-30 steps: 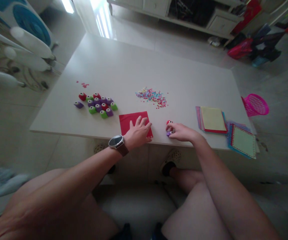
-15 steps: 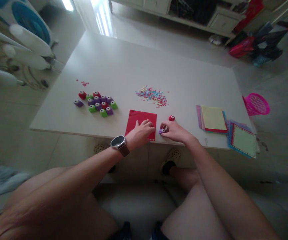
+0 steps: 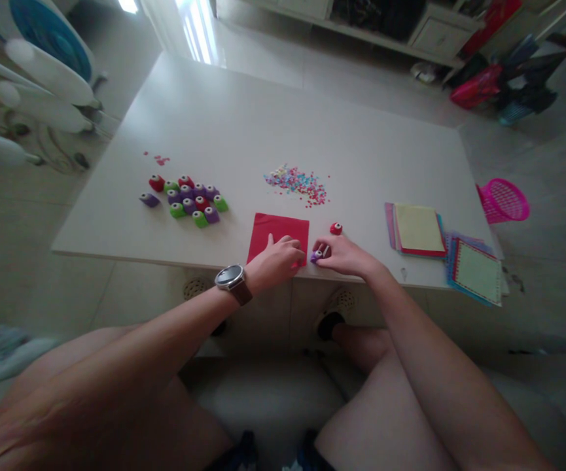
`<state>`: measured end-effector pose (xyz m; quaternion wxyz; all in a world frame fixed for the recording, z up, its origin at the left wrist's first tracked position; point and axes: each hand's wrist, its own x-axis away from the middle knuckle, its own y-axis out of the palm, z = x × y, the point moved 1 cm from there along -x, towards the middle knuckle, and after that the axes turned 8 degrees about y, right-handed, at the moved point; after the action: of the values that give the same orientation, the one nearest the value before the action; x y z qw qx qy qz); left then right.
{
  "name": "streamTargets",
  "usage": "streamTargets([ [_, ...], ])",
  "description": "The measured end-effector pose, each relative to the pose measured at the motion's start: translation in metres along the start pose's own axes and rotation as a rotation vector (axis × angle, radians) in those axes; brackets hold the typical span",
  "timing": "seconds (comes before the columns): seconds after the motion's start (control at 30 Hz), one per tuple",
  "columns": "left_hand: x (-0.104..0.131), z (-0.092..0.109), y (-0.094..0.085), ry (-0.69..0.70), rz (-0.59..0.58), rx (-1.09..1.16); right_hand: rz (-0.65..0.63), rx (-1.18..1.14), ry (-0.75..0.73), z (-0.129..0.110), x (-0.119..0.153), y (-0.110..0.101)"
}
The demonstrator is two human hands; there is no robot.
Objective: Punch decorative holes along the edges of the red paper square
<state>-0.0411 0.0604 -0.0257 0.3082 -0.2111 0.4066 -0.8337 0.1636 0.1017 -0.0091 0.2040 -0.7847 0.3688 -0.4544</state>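
A sheet of red paper (image 3: 279, 226) lies near the table's front edge. My left hand (image 3: 275, 258), with a watch (image 3: 230, 276) on its wrist, rests on the paper's lower right part, thumb apart from the slightly bent fingers. Just right of the paper, my right hand (image 3: 344, 255) is closed around a small purple craft punch (image 3: 317, 256), its fingers hiding part of it. Whether the punch touches the paper I cannot tell. A red craft punch (image 3: 336, 228) stands just beyond my right hand.
Several red, green and purple punches (image 3: 188, 191) stand in a group on the left of the white table (image 3: 243, 124). Loose confetti (image 3: 297, 183) lies mid-table, with a few red bits (image 3: 161, 159) farther left. Stacked coloured paper (image 3: 419, 226) and punched sheets (image 3: 477, 273) lie at the right.
The red paper's lower right corner, with small white marks along its edge, no longer shows below my left hand. My right hand stays closed on the purple punch. The view has shifted slightly.
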Motion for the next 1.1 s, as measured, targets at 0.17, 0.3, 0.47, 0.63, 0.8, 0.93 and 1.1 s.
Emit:
streamTargets([
  [0.17,0.0,0.0,0.001,0.003,0.012,0.001,-0.018,-0.01,-0.004,0.0,0.0,0.0],
  [0.3,-0.001,-0.001,0.002,0.024,0.029,-0.006,-0.048,-0.021,0.003,-0.001,0.0,0.0],
  [0.47,-0.001,-0.002,0.004,0.03,0.036,-0.015,-0.047,-0.057,0.003,-0.004,0.001,0.0],
  [0.63,-0.001,-0.001,0.004,0.036,0.041,-0.01,-0.05,-0.072,-0.008,-0.003,0.001,0.002],
  [0.8,0.0,0.0,0.002,0.024,0.01,-0.001,-0.071,-0.085,-0.083,0.004,-0.004,0.008],
  [0.93,0.0,-0.002,0.002,0.026,0.007,0.022,-0.108,-0.081,-0.107,0.007,-0.006,0.01],
  [1.1,-0.001,-0.005,0.001,0.015,0.073,-0.024,-0.099,-0.077,-0.048,0.002,-0.003,0.005],
])
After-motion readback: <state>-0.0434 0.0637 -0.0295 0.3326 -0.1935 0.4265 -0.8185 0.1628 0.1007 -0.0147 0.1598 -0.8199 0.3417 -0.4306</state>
